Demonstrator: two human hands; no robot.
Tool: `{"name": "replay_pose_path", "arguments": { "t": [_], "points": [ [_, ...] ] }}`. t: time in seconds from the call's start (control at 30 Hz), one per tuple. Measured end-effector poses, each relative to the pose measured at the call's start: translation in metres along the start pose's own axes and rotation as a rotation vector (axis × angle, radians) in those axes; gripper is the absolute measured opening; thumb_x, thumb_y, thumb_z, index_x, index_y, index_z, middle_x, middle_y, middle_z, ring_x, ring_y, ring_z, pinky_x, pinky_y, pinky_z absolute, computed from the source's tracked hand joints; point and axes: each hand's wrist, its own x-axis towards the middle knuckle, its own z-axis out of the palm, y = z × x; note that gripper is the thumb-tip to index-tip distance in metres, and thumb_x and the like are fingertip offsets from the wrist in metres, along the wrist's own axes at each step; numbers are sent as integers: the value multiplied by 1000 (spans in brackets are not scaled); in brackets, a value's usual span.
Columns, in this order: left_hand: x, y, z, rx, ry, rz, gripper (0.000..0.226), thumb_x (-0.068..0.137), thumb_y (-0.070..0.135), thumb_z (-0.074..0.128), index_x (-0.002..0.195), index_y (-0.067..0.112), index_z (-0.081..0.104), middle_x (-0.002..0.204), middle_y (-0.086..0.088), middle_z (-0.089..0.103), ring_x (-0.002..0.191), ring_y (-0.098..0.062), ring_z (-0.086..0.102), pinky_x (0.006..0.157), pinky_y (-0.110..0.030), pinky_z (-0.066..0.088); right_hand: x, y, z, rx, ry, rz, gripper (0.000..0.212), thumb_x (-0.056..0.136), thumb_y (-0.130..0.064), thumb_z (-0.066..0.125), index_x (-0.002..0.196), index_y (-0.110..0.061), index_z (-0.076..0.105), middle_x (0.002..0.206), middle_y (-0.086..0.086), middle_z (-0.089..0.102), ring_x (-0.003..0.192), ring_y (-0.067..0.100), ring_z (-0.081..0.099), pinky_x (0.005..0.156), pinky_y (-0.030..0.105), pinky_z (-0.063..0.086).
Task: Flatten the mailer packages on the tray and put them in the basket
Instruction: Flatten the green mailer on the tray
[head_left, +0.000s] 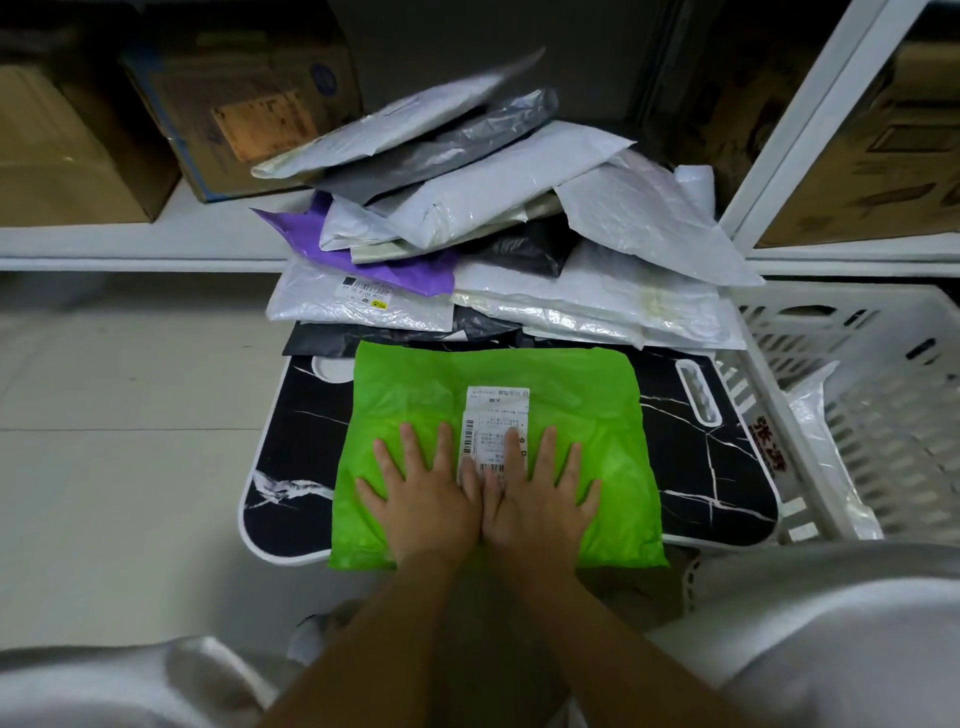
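1. Green mailer (498, 447) lies on the black marbled tray (717, 467), pressed flat by the left hand (423, 493) and right hand (540, 493), fingers spread straight, gripping nothing.
2. Behind it, a pile (498, 218) of mailers awaits flattening.
3. The basket (852, 415), right, holds at least one clear bag; most work remains.
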Motion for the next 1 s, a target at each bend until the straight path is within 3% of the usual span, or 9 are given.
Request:
{"name": "replay_pose_path", "arguments": {
  "t": [0.13,0.27,0.37,0.43,0.57,0.63,0.73,0.83,1.0],
  "points": [
    [3,-1,-7,17,-13,53,59,96,55,18,151,33,18,160,-8,11,148,-29,0,116,-55,2,10,6,-12,-54,44,-64,62,88,-61,32,139,-29,47,132,7,54,116,31,51,93,53,37],
    [13,2,-15,15,-19,131,58,96,52,24,145,23,34,157,-9,22,147,-26,9,117,-51,9,37,17,-27,-129,69,-166,63,91,-66,24,133,-26,47,126,1,47,118,22,41,98,49,27],
    [19,5,-16,38,-62,140,58,94,58,22,140,26,36,159,-2,14,147,-34,1,113,-62,9,46,17,-23,-73,-4,-128,65,90,-70,22,137,-31,43,149,5,32,143,31,17,110,62,9],
    [24,8,-16,60,-90,114,64,91,65,19,142,28,29,160,1,12,146,-37,2,109,-66,12,52,18,-20,-22,-80,-95,68,89,-72,23,141,-32,37,160,4,14,147,36,1,110,66,4],
    [40,15,-23,143,-79,98,74,85,75,19,148,34,19,147,0,33,132,-33,28,100,-61,28,69,19,-23,-22,-117,-75,68,88,-71,25,139,-28,38,152,5,30,140,35,21,108,66,15],
    [50,20,-27,202,-77,93,78,84,77,17,147,32,26,143,-3,36,130,-32,30,103,-61,25,72,19,-25,-16,-83,-89,66,89,-71,25,139,-31,38,142,4,39,134,32,29,108,66,17],
    [56,22,-25,243,-49,95,79,84,77,16,144,29,34,148,-12,30,141,-35,18,111,-61,11,75,20,-26,-43,-77,-92,65,89,-72,24,143,-37,35,145,7,36,139,35,23,110,68,7],
    [59,20,-21,223,-77,144,75,87,73,15,144,28,33,160,-10,5,146,-38,-6,111,-65,7,80,17,-27,-49,-91,-77,60,90,-71,26,139,-39,39,153,11,26,146,41,2,110,69,0],
    [71,24,-24,192,-214,98,84,84,79,13,151,28,12,161,-7,-6,143,-46,0,106,-70,15,89,16,-26,-57,-181,-27,73,89,-73,24,149,-31,23,162,12,-6,143,50,-6,109,70,6]
  ]
}}
